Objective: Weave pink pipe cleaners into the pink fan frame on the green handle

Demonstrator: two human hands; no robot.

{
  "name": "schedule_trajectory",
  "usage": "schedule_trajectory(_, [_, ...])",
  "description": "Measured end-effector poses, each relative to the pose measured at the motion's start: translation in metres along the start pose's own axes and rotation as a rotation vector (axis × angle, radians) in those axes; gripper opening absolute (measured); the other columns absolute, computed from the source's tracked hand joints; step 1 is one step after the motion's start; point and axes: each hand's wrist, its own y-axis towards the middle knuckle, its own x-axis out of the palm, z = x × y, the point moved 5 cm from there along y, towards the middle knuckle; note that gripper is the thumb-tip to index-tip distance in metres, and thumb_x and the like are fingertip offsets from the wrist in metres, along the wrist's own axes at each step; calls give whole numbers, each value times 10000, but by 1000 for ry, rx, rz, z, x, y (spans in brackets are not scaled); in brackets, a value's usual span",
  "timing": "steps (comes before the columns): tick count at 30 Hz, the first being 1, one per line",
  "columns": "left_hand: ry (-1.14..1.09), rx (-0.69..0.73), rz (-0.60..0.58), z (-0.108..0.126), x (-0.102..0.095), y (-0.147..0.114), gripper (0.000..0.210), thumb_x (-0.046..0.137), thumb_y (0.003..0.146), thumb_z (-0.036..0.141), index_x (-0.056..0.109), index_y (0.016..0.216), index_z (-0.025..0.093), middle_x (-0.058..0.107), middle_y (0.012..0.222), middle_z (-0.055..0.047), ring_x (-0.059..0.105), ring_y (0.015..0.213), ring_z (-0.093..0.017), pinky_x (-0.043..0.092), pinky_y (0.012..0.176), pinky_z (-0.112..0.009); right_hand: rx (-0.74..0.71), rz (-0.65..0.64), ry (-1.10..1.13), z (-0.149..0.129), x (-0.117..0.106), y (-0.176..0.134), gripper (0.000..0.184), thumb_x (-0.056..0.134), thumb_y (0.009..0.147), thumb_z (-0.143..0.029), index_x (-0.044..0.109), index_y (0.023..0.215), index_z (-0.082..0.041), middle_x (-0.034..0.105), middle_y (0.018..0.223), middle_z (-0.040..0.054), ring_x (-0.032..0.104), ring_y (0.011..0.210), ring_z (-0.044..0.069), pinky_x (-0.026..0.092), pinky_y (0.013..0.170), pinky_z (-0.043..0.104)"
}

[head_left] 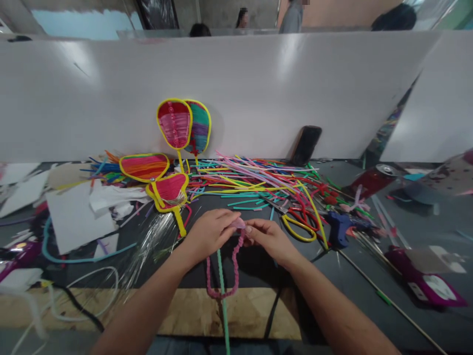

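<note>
Two hands engaged: left hand [214, 230] and right hand [274, 240] pinching the top of a pink loop [235, 261] hanging below them, green stem [224, 310] crossing it. Outline looks bent; joining probably left. Surface [258, 271]: yellow-rimmed paddles [175, 123] ahead-left, scissors [284, 210] ahead-right. Beyond: white partition [244, 88], people [291, 18].

On the dark table [451, 325], coloured fuzzy sticks [251, 180] lie beyond the right hand [273, 241]; scissors [283, 208] lie near it.

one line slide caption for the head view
Left hand and right hand meet at a crinkled pink strand, colourful stems beyond.
</note>
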Motion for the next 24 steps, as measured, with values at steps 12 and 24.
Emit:
schedule_trajectory(12, [-26,-27,-65,1,5,-1,357,458,879,291,568,1203,187,614,1181,-110,542,1076,-244,396,951,-393,54,-47,-37,6,4,0,315,653,740,-475,576,820,-180,536,722,-29,530,630,94,477,656,253])
schedule_trajectory(24, [-186,-8,-149,-4,6,-8,514,454,807,126,450,1314,210,546,1268,-93,491,1170,-208,374,1003,-360,20,-28,-140,4,4,0,287,584,794,-452,551,704,-181,531,623,-36,505,587,97,419,617,242])
